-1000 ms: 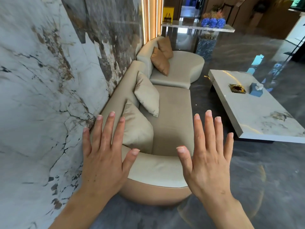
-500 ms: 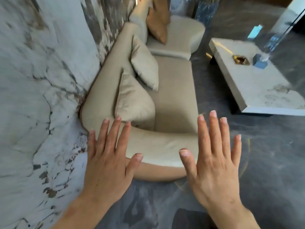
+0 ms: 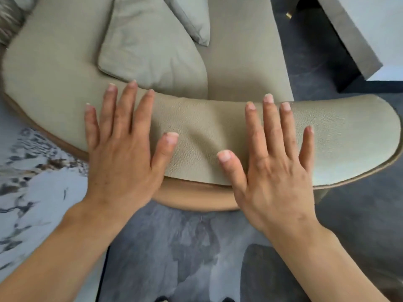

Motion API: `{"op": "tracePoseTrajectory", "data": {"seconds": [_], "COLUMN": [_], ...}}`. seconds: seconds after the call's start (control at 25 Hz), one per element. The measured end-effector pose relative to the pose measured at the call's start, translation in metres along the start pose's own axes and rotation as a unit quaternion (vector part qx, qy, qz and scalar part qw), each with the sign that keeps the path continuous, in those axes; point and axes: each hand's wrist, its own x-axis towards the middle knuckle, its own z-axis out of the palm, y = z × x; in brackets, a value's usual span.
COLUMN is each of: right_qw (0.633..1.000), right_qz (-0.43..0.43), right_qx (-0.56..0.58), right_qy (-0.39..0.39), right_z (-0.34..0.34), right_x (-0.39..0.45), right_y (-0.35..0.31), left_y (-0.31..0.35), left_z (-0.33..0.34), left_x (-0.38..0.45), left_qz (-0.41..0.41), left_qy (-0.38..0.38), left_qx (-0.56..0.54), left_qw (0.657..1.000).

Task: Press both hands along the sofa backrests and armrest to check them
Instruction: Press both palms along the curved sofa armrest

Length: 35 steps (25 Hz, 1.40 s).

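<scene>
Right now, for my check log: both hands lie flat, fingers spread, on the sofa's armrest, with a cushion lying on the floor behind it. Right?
Not quite. In the head view the cushion lies on the sofa seat, not the floor. Both the left hand and right hand lie flat, fingers spread, on the armrest.

Your left hand and right hand lie flat, fingers spread, on the padded armrest, with a bare strip of leather between the thumbs. To the right, the armrest top runs clear out to its rounded end. To the left it curves unobstructed into the backrest. Directly beyond your left fingertips a cushion leans against the backrest and blocks forward travel; a second cushion sits behind it. The seat ahead of your right hand is bare. The counter stands well apart on the right, across open floor.
</scene>
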Motion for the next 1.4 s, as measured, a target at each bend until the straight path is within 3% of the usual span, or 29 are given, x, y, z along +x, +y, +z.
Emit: {"op": "tracePoseTrajectory", "data": {"seconds": [0.36,0.48,1.4], "right_qw": [0.994,0.994,0.988], "right_qz": [0.006,0.012,0.012], "right_qx": [0.004,-0.007,-0.024], "right_qy": [0.107,0.108,0.149], "right_z": [0.035,0.038,0.052], "right_x": [0.016,0.022,0.097], "right_y": [0.001,0.0,-0.002], "left_y": [-0.004,-0.005,-0.016], "left_z": [0.021,0.024,0.044], "left_x": [0.01,0.016,0.095], "left_qz": [0.05,0.052,0.065], "left_qy": [0.114,0.147,0.137], "left_qx": [-0.007,-0.027,-0.023], "left_qw": [0.992,0.987,0.988]}}
